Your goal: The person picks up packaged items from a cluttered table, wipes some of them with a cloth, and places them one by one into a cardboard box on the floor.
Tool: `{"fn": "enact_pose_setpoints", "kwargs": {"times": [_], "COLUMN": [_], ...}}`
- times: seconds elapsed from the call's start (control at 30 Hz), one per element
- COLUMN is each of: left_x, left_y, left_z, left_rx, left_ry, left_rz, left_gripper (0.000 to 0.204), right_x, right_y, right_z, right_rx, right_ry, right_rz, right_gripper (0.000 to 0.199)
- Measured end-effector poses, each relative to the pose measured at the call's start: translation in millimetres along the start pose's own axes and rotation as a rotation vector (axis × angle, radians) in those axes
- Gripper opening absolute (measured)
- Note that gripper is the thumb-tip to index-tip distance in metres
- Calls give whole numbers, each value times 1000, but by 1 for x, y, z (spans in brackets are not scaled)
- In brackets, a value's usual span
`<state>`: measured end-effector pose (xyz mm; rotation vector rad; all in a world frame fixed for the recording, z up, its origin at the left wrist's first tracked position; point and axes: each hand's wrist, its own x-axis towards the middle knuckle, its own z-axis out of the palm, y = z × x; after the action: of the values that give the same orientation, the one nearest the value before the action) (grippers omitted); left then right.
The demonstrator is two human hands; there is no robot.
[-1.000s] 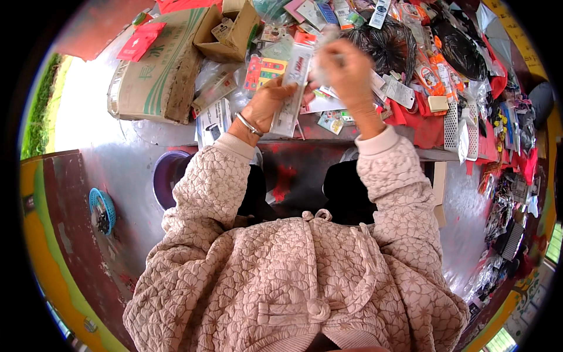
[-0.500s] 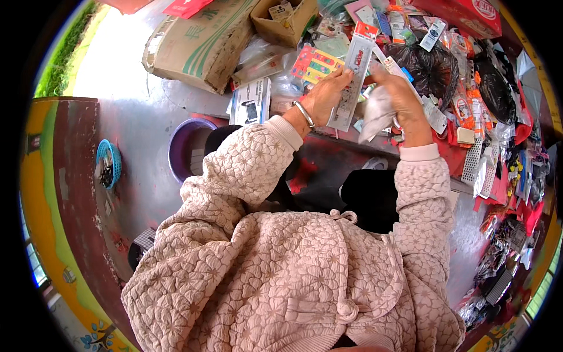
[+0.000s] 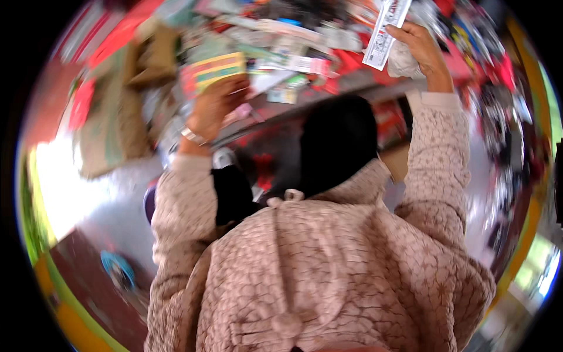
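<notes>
My right hand (image 3: 423, 51) is raised at the upper right, its thumb and fingers pinching a long, pale ruler (image 3: 384, 40). A crumpled whitish cloth (image 3: 404, 61) bunches beneath that same hand. At the upper left my left hand (image 3: 218, 104), with a silver bangle at the wrist, reaches to a colourful yellow, green and red card (image 3: 217, 71). Motion smears its fingers, so whether they grip the card cannot be made out.
Small packaged goods, including a pink-and-white packet (image 3: 308, 66), are heaped along the low ledge. Cardboard boxes (image 3: 111, 117) stand at the left. A blue basket (image 3: 117, 268) sits on the floor at lower left. More packets (image 3: 501, 141) line the right side.
My hands have moved apart. The right one has carried the ruler and cloth up and right; the left has let go of the ruler and come to the colourful card. The view has swung round.
</notes>
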<state>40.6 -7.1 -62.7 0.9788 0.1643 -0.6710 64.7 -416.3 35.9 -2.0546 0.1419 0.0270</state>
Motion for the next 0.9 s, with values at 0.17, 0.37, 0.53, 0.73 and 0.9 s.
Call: {"fn": "enact_pose_setpoints", "kwargs": {"times": [0.17,0.37,0.53,0.73,0.9], "left_x": [0,21,29,32,41], "left_y": [-9,-26,-42,-60,-60], "left_z": [12,3,-3,-20,-13], "left_rx": [158,140,156,225,233], "left_ry": [-125,-95,28,200,209], "left_rz": [-22,-104,-197,-260,-261], "left_gripper": [40,39,35,36,35], "right_x": [-117,-191,-165,-154,-141], "right_y": [138,265,352,466,379], "right_z": [-118,-86,-35,18,19], "right_rx": [-177,77,130,-775,-634], "right_ry": [92,207,194,-123,146], "right_rz": [352,674,821,765,696], "right_gripper": [20,25,32,22,38]}}
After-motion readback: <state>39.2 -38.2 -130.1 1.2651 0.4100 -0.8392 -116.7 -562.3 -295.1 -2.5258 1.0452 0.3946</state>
